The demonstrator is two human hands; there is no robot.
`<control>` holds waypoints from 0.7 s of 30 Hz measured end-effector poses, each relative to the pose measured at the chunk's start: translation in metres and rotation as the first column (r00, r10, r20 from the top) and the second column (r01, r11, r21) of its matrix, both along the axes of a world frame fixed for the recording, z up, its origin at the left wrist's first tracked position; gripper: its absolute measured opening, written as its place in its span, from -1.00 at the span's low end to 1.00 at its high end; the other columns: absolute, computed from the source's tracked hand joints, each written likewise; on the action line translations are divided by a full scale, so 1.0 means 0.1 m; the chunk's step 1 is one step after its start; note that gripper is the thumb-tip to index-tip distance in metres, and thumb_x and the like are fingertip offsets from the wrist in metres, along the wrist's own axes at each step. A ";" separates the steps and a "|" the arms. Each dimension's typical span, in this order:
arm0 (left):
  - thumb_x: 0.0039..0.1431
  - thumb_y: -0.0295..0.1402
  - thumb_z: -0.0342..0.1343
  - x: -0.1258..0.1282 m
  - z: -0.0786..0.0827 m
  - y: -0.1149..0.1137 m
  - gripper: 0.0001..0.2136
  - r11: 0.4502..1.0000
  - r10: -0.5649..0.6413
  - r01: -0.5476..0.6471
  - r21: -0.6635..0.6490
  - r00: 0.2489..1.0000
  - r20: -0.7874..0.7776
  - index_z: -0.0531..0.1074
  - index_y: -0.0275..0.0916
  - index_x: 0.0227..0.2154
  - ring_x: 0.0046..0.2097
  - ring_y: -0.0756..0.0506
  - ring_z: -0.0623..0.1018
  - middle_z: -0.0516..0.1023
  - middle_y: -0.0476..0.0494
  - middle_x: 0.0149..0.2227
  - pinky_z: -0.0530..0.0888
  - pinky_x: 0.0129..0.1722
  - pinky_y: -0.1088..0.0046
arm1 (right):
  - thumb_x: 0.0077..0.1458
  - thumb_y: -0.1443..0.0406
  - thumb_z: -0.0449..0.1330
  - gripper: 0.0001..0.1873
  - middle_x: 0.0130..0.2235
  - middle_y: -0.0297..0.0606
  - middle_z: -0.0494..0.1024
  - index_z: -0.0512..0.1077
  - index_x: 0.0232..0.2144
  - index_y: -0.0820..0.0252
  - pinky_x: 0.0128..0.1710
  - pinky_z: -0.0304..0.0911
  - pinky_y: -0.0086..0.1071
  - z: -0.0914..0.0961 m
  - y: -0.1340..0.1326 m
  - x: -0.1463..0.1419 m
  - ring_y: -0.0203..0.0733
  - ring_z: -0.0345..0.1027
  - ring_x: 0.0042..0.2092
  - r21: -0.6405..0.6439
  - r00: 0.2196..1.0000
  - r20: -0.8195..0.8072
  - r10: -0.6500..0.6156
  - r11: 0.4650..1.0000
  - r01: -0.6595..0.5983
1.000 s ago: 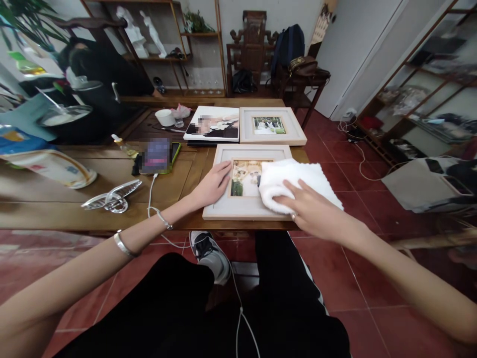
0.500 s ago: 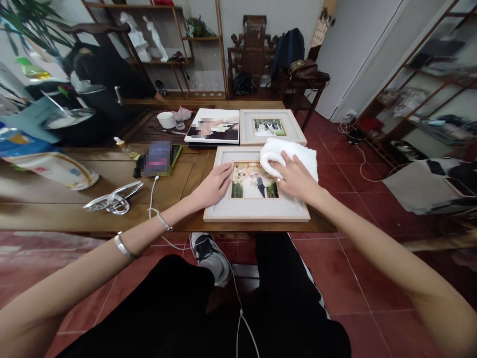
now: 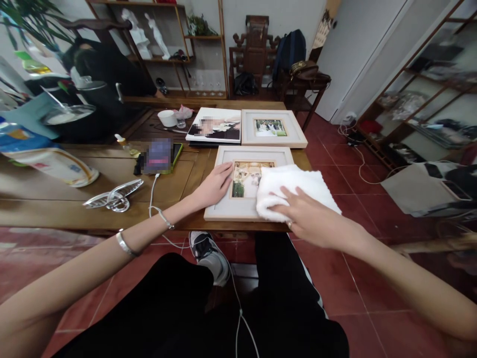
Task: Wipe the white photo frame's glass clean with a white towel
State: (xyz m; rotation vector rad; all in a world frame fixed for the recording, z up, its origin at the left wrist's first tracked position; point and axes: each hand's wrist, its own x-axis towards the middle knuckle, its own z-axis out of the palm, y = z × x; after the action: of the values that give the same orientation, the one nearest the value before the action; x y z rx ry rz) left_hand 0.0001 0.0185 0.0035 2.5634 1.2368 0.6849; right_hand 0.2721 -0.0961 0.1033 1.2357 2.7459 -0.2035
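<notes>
A light wooden picture frame (image 3: 223,211) with a wedding photo lies flat at the front edge of the table. My left hand (image 3: 214,186) rests on its left side, fingers stretched out over the mat beside the photo. In my right hand (image 3: 305,214) is a white towel (image 3: 298,181), pressed onto the frame's lower right part and hanging past its right edge. The towel hides the right part of the photo. Behind lie a second picture frame (image 3: 270,129) and, left of it, a white-edged photo panel (image 3: 214,125) on something dark.
On the wooden table (image 3: 186,184) to the left are a clear hair claw clip (image 3: 115,195), a phone (image 3: 158,155) on a white cable, a dropper bottle (image 3: 126,145), a white cup (image 3: 167,118) and a blue-and-white packet (image 3: 48,156). A white cable hangs across my lap.
My right hand has moved the towel from the frame's upper right down to its lower right corner, and the towel has spread out. My left hand stays in place.
</notes>
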 end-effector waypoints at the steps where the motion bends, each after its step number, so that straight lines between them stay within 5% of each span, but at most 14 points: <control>1: 0.36 -0.29 -0.19 0.00 0.00 0.00 -0.53 1.000 -0.001 0.001 0.000 1.000 -0.001 0.26 -0.43 0.23 0.33 -0.25 0.26 0.27 -0.41 0.29 0.18 0.35 0.08 | 0.03 0.52 0.04 -0.35 0.24 -0.02 0.37 0.37 0.19 0.17 0.25 0.11 0.19 0.05 -0.10 -0.01 0.23 0.02 0.35 -0.038 1.000 -0.007 0.006 0.999 -0.006; 7: 0.37 -0.29 -0.19 -0.01 0.00 0.00 -0.53 1.000 -0.009 0.009 0.000 1.000 -0.005 0.25 -0.40 0.23 0.33 -0.25 0.25 0.26 -0.40 0.30 0.17 0.35 0.07 | -0.02 0.52 0.04 -0.28 0.35 -0.09 0.19 0.31 0.23 0.15 0.30 -0.02 0.25 -0.06 -0.19 -0.20 0.23 -0.15 0.40 -0.075 0.993 -0.117 0.009 0.997 -0.018; 13: 0.37 -0.30 -0.19 -0.01 0.00 0.00 -0.51 1.000 -0.016 0.017 0.009 1.000 -0.007 0.24 -0.53 0.22 0.34 -0.28 0.24 0.25 -0.49 0.29 0.16 0.36 0.09 | 0.04 0.51 0.01 -0.28 0.36 -0.02 0.16 0.22 0.29 0.28 0.34 -0.21 0.23 -0.40 0.47 -0.18 0.24 -0.20 0.41 0.083 0.977 -0.158 -0.143 0.984 0.158; 18: 0.38 -0.29 -0.18 -0.02 -0.02 0.01 -0.54 1.000 -0.020 0.020 0.011 1.000 -0.004 0.25 -0.44 0.23 0.34 -0.28 0.24 0.25 -0.44 0.30 0.18 0.34 0.05 | 0.14 0.45 0.00 -0.32 0.44 -0.09 -0.08 0.17 0.32 0.21 0.28 -0.26 0.38 -0.41 1.10 -0.14 0.38 -0.37 0.42 0.208 0.963 -0.166 -0.211 0.947 0.243; 21: 0.37 -0.29 -0.18 -0.01 -0.02 0.00 -0.52 1.000 -0.014 0.014 0.019 1.000 -0.004 0.26 -0.51 0.22 0.33 -0.28 0.25 0.26 -0.48 0.29 0.18 0.35 0.08 | 0.12 0.46 0.00 -0.32 0.43 -0.17 -0.03 0.22 0.30 0.15 0.22 -0.31 0.50 -0.37 1.19 -0.20 0.44 -0.38 0.41 0.172 0.982 -0.075 -0.173 0.968 0.184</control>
State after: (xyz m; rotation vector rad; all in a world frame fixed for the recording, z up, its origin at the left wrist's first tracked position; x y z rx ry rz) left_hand -0.0012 0.0189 0.0011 2.5872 1.2183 0.6931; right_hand 0.2523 0.0228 0.0663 1.5490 2.7527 -0.0096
